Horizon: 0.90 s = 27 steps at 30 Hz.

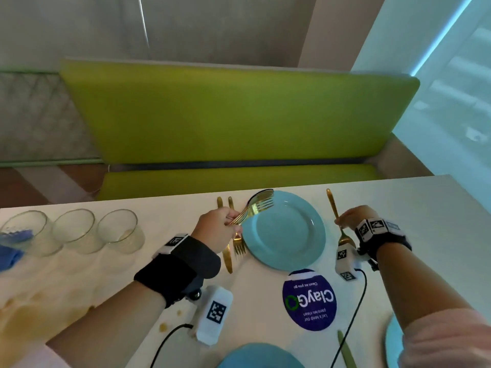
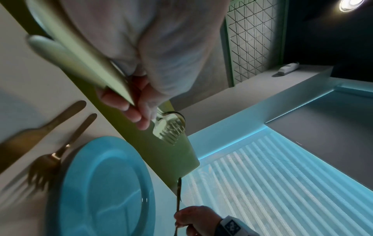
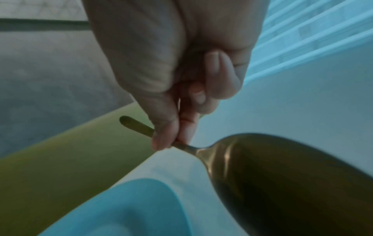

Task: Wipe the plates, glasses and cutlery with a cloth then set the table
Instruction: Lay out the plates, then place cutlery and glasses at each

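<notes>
A light-blue plate [image 1: 284, 229] lies on the white table [image 1: 438, 208] near its far edge. My left hand [image 1: 218, 229] grips a bundle of gold cutlery [image 1: 256, 205], forks and a spoon, their heads raised over the plate's left rim. A gold knife [image 1: 227, 257] and a gold fork [image 1: 239, 247] lie left of the plate. To the plate's right, my right hand [image 1: 350, 217] pinches the handle of a gold spoon [image 1: 335, 213]; the right wrist view shows its bowl [image 3: 282, 167] close to the camera.
Three clear glasses [image 1: 77, 229] stand at the left, with a blue cloth [image 1: 10, 251] beside them. A round purple sticker [image 1: 309, 300] is on the table. More blue plates [image 1: 260, 357] sit at the near edge. A green bench [image 1: 239, 118] lies beyond the table.
</notes>
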Each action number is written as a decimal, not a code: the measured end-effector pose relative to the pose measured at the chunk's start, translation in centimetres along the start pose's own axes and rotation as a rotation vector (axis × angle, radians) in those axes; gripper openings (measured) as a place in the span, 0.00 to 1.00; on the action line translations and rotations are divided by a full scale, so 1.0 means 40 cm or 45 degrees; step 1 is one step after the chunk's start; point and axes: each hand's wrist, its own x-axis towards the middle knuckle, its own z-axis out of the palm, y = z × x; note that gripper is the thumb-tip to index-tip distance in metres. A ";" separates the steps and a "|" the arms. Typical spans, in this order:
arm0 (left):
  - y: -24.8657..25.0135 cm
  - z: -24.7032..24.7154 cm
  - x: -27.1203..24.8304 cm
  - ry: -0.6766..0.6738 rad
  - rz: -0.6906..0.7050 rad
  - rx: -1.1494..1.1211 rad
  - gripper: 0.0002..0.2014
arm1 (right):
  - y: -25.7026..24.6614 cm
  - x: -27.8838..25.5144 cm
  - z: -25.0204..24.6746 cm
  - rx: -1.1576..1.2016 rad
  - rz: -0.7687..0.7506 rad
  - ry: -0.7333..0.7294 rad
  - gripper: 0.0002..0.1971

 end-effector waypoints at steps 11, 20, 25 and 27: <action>-0.021 0.014 0.050 0.041 -0.008 -0.080 0.16 | -0.030 0.113 0.064 0.162 0.142 -0.042 0.14; -0.032 0.014 0.064 0.010 -0.014 -0.074 0.15 | -0.037 0.098 0.053 0.168 0.036 0.125 0.04; -0.034 0.012 0.069 0.030 -0.012 -0.087 0.15 | -0.048 0.105 0.050 0.125 0.001 0.145 0.10; -0.033 0.014 0.068 0.032 -0.015 -0.099 0.15 | -0.052 0.111 0.053 0.202 0.028 0.150 0.11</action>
